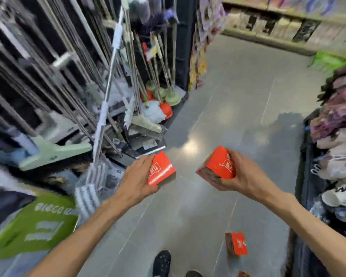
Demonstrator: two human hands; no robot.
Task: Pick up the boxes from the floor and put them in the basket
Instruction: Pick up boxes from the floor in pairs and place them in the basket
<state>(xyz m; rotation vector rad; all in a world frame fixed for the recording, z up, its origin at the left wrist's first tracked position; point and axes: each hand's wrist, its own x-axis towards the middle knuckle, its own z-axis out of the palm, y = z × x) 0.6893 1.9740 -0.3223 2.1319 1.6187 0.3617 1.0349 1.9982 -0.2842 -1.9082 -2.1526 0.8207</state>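
Grey shop-aisle floor (238,96) stretches ahead of us, mops racked along our left. We hold two red boxes above it: our left hand (136,176) grips one red box (161,169), our right hand (242,176) grips another (218,166). A third box (236,243) lies on the floor below, nearer our right arm, beside our shoe (162,262); a sliver of a fourth (243,274) shows at the bottom edge. We see no basket, so we judge it lies out of view.

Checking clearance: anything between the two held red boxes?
Head view: only bare grey floor shows between the left hand's box and the right hand's box.
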